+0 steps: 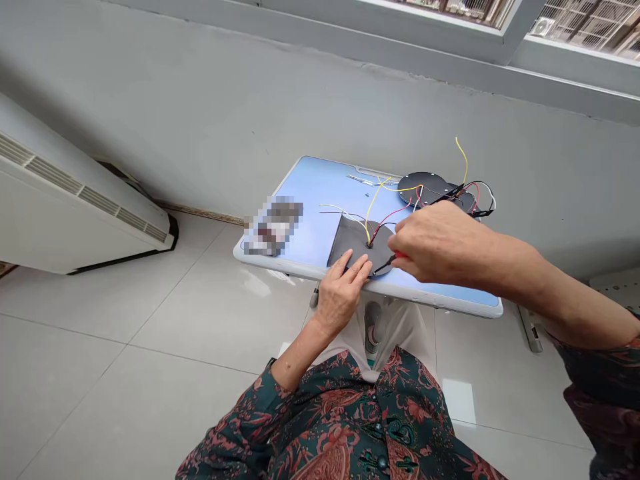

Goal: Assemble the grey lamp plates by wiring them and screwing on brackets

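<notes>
My left hand [343, 288] lies with outstretched fingers on a dark grey plate [345, 240], pressing near its front edge. The plate has one squared corner and a rounded right side. Yellow, white, red and dark wires [371, 215] come up through a hole in its middle. A screwdriver [384, 267] with a dark shaft and a bit of red handle is in my closed right hand [430, 243]. Its tip meets the plate's front rim, just right of my left fingers. My fist hides most of the handle.
Black round discs [420, 183] with more wires lie at the back right of the small blue table [320, 180]. Thin metal pieces [363, 180] rest near the back edge. A blurred patch [274, 227] covers something at the left. A white vented appliance [75, 193] stands left.
</notes>
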Available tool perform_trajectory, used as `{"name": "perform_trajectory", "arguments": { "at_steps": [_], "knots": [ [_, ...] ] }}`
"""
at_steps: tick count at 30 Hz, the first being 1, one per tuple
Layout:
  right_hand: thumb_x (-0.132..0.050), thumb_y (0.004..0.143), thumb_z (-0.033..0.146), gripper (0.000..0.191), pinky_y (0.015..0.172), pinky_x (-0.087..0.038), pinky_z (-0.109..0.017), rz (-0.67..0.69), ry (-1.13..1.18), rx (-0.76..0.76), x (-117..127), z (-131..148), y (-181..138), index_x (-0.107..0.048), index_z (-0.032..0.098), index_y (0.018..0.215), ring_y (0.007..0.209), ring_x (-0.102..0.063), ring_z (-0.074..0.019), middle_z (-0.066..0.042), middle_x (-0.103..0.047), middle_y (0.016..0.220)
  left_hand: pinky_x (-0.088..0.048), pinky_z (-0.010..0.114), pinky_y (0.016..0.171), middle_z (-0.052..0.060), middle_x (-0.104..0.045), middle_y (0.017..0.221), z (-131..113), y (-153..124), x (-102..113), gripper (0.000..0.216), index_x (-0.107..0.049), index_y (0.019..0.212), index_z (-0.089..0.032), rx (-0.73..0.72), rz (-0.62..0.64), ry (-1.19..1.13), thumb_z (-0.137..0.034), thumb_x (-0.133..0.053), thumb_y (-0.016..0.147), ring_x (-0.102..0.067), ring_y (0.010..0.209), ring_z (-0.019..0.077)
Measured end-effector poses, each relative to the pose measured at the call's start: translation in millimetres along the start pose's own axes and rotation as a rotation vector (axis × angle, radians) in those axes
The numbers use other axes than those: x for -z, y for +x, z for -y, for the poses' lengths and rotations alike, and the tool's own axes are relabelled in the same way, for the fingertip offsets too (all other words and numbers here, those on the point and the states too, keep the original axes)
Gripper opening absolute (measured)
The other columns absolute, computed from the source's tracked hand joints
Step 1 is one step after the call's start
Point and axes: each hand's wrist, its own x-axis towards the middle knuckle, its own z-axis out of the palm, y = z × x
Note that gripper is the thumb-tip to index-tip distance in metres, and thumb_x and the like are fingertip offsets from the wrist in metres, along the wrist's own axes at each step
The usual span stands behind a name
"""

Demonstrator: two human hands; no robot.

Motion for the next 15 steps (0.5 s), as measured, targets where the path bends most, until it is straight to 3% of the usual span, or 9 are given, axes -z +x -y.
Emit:
{"name": "perform_trajectory", "arguments": {
  "at_steps": [3,7,10,15],
  "knots": [
    [-0.057,0.085,0.012,0.017,0.057,-0.023,-0.03,0.081,-0.043,0.08,0,4,12,-0.068,0.015,0.072,0.055,-0.042,-0.0129,-0.005,-0.057,0.059,-0.056,0.045,0.102,0.01,-0.072,0.128,3,-6,-8,0.039,-0.062,0.135,-0.02,-0.043,-0.075,0.076,-0.009,-0.053,0.099,-0.056,0.136,0.0309],
    [-0.058,0.083,0.011,0.015,0.057,-0.028,-0.029,0.101,-0.003,0.1,2,12,27,-0.07,0.015,0.075,0.056,-0.044,-0.0127,-0.005,-0.057,0.061,-0.055,0.042,0.103,0.01,-0.073,0.127,7,-7,-13,0.039,-0.063,0.135,-0.019,-0.081,-0.097,0.089,-0.009,-0.051,0.1,-0.056,0.137,0.029],
    [-0.057,0.081,0.011,0.016,0.054,-0.03,-0.028,0.186,0.073,-0.034,12,14,38,-0.073,0.013,0.082,0.06,-0.049,-0.0144,-0.009,-0.062,0.068,-0.055,0.041,0.105,0.011,-0.073,0.126,7,-6,-14,0.036,-0.064,0.133,-0.017,-0.094,-0.115,0.102,-0.01,-0.052,0.099,-0.055,0.138,0.0288],
    [-0.057,0.083,0.016,0.019,0.052,-0.036,-0.029,0.432,0.27,-0.312,22,5,53,-0.073,0.012,0.076,0.056,-0.055,-0.0174,-0.006,-0.058,0.055,-0.054,0.042,0.107,0.012,-0.071,0.13,6,-5,-12,0.036,-0.064,0.132,-0.014,-0.095,-0.109,0.091,-0.007,-0.051,0.099,-0.055,0.138,0.0285]
  ]
}}
